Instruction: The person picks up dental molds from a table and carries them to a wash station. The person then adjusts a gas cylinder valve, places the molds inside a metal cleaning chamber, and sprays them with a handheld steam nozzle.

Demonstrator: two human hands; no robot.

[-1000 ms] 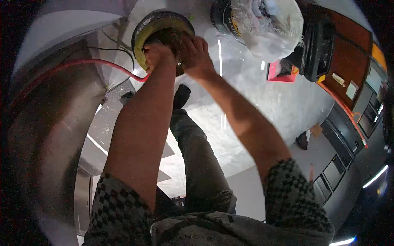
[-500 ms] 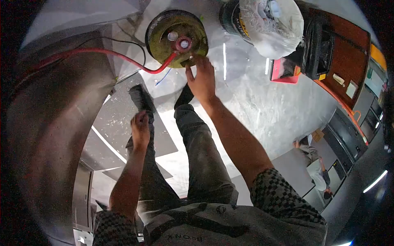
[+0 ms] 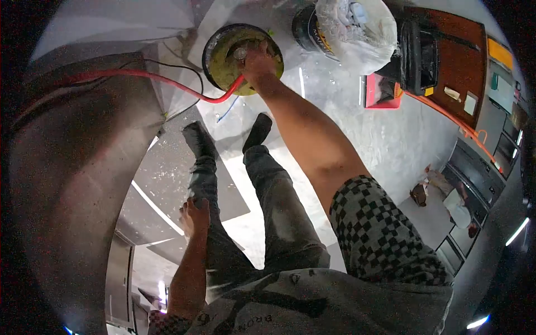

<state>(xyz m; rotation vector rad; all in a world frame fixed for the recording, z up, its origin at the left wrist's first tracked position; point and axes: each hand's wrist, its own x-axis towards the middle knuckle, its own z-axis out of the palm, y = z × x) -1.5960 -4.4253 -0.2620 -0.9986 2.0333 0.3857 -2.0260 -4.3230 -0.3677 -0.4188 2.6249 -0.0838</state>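
A round, grimy yellow-green gas cylinder (image 3: 223,42) with a dark rim stands on the floor ahead, seen from above. A red hose (image 3: 167,82) runs to the regulator on its top. My right hand (image 3: 259,60) reaches over the cylinder with its fingers curled round the regulator, which it mostly hides. A pale round disc (image 3: 240,53) shows beside the fingers. Lower down, my left hand (image 3: 195,216) lies against my left trouser leg near the knee, its fingers slightly bent and holding nothing.
A dark bucket (image 3: 304,30) stands beside a white plastic bag (image 3: 363,50). Further right are a pink tray (image 3: 371,100), a black bin (image 3: 412,61) and an orange hose (image 3: 446,115). Another person (image 3: 446,192) is at lower right. A dark cable (image 3: 178,66) runs behind the red hose.
My right hand has moved from the cylinder's near rim onto the regulator. My left hand has lowered along my left leg. The other person has changed posture.
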